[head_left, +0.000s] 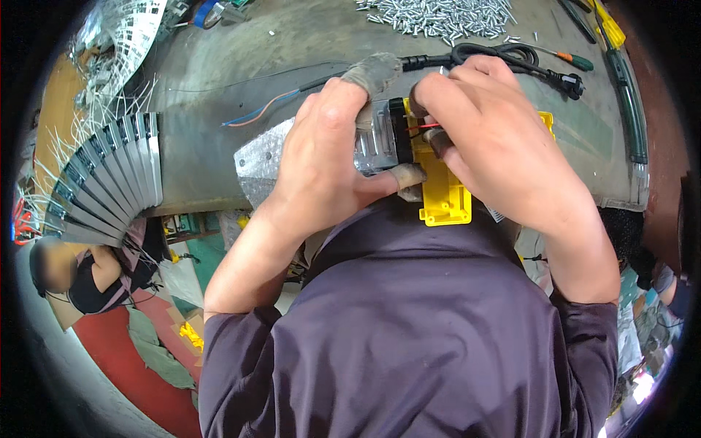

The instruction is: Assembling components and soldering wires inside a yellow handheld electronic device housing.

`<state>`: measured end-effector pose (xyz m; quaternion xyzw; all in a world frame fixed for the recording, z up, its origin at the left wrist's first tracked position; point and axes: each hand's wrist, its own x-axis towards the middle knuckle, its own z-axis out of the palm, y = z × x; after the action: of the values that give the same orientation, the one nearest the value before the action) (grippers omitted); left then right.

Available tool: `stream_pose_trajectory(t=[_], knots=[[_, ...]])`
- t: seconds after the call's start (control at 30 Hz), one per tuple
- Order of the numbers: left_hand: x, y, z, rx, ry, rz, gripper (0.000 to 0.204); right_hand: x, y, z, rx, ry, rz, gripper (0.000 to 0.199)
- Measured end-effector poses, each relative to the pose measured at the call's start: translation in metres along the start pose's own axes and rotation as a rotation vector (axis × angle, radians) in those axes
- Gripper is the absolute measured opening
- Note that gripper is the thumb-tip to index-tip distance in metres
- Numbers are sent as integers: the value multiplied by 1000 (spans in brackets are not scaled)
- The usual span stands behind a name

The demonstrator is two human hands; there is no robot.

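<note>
Head view: yellow plastic housing with silver-and-black motor body (pixel 438 190) at bench edge, directly before torso, long axis left-right. Left hand (pixel 328 157) closed round motor end; right hand (pixel 496 139) nearer yellow part, fingertips pinching red wire (pixel 426 128). Beyond: black power cable (pixel 504 58), green-handled screwdriver (pixel 573 60), heap of silver screws (pixel 438 14). Nothing obstructs.

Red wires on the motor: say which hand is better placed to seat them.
Right, probably. The right hand already has its fingertips at the red wires beside the yellow housing. The left hand is wrapped around the silver motor, steadying it.
</note>
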<state>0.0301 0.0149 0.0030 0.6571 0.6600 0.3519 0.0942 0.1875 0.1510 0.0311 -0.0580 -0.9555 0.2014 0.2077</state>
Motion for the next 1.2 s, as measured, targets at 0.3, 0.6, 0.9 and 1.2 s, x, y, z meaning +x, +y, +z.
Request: stream_pose_trajectory(t=[0.3,0.6,0.9,1.2], knots=[[-6,-8,8,-29,87,90,92,2,-3,8,18,-32,59,38],[-3,-6,8,-30,61,37,91,-4,3,7,186,-9,113,39],[34,1,-10,9,-29,-30,53,-64,6,-29,358,156,183,29],[70,4,6,-23,-128,-117,41,-77,-9,-22,179,-111,18,45]])
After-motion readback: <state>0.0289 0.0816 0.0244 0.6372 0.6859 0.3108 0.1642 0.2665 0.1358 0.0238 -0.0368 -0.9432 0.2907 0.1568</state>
